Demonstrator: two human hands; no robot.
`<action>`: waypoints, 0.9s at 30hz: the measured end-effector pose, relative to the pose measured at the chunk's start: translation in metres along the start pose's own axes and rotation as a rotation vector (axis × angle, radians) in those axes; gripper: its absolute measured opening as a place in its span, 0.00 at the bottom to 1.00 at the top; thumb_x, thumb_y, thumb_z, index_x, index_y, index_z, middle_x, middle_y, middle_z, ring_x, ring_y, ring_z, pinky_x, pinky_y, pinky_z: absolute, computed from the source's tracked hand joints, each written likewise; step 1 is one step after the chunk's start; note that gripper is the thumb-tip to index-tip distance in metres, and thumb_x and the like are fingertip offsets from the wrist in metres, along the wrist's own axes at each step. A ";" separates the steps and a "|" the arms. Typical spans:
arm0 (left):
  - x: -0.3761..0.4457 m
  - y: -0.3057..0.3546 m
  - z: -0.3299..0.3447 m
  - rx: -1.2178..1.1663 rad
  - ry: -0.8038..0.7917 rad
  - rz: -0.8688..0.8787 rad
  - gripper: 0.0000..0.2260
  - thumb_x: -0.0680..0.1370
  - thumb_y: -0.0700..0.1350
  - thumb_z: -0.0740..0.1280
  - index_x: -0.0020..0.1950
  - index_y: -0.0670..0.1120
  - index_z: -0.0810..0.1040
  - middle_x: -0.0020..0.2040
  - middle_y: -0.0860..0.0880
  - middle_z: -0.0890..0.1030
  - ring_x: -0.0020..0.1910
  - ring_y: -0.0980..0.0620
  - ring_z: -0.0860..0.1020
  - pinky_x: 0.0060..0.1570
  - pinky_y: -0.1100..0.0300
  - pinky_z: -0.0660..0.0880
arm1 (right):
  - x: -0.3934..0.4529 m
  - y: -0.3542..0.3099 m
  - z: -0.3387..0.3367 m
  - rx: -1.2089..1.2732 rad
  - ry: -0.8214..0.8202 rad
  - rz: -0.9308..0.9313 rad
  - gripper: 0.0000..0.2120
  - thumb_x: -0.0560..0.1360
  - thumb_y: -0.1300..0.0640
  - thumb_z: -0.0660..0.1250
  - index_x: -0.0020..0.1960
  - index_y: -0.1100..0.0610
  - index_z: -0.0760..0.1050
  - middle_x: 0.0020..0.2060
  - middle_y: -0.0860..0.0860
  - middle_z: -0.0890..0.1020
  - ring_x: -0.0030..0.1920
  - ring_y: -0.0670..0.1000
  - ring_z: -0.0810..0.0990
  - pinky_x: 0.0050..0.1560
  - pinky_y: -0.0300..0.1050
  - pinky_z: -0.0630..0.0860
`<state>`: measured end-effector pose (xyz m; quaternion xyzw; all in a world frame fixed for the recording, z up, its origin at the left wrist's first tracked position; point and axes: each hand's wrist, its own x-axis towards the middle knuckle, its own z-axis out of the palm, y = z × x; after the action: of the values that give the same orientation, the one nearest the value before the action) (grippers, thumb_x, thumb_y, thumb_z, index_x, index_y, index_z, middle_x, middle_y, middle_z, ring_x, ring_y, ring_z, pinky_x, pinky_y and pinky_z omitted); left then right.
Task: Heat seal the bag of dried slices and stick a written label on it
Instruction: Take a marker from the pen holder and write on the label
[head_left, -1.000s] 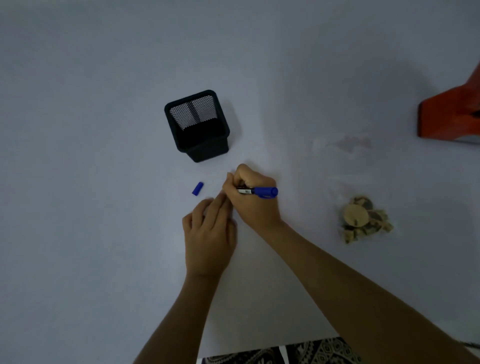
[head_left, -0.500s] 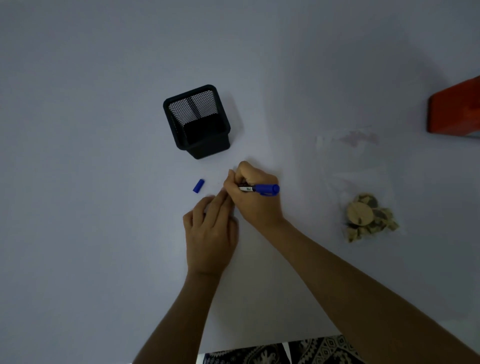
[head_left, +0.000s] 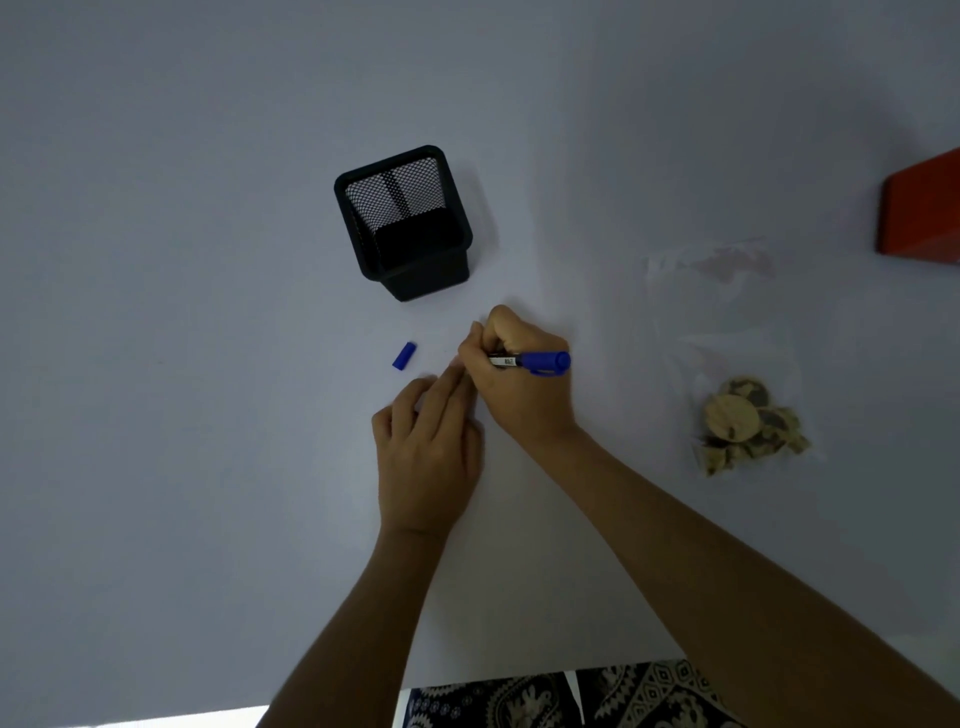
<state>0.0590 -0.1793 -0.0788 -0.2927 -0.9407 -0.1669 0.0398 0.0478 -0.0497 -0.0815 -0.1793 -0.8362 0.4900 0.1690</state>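
One clear bag of dried slices lies flat at the right of the white table, well apart from both hands. The right hand pinches a blue marker, tip down at centre. The left hand rests beside it, fingers straight, pressed on the table. A blue cap lies near a black mesh holder. An orange object sits at the right edge.

Plain white table, dim light
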 end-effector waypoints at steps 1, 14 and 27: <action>0.000 0.000 0.000 -0.001 -0.003 -0.003 0.15 0.77 0.43 0.60 0.61 0.40 0.78 0.57 0.43 0.82 0.58 0.46 0.71 0.53 0.54 0.65 | 0.000 0.000 0.000 0.002 0.001 0.003 0.15 0.75 0.64 0.67 0.32 0.64 0.68 0.23 0.55 0.72 0.23 0.50 0.71 0.26 0.36 0.69; -0.004 -0.002 0.001 -0.018 -0.036 -0.018 0.16 0.77 0.43 0.61 0.63 0.41 0.76 0.60 0.44 0.80 0.59 0.46 0.71 0.55 0.54 0.67 | -0.002 -0.001 0.000 0.023 0.058 0.000 0.14 0.73 0.68 0.68 0.31 0.64 0.67 0.23 0.54 0.70 0.28 0.51 0.70 0.27 0.28 0.67; -0.002 -0.001 0.002 -0.016 -0.054 -0.028 0.17 0.77 0.44 0.61 0.64 0.41 0.76 0.61 0.44 0.80 0.60 0.47 0.71 0.55 0.54 0.66 | 0.000 -0.001 0.000 0.017 0.074 0.037 0.14 0.73 0.67 0.67 0.32 0.60 0.67 0.26 0.47 0.70 0.25 0.46 0.69 0.27 0.38 0.71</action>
<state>0.0599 -0.1808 -0.0815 -0.2840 -0.9441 -0.1672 0.0099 0.0479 -0.0506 -0.0806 -0.2113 -0.8217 0.4931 0.1923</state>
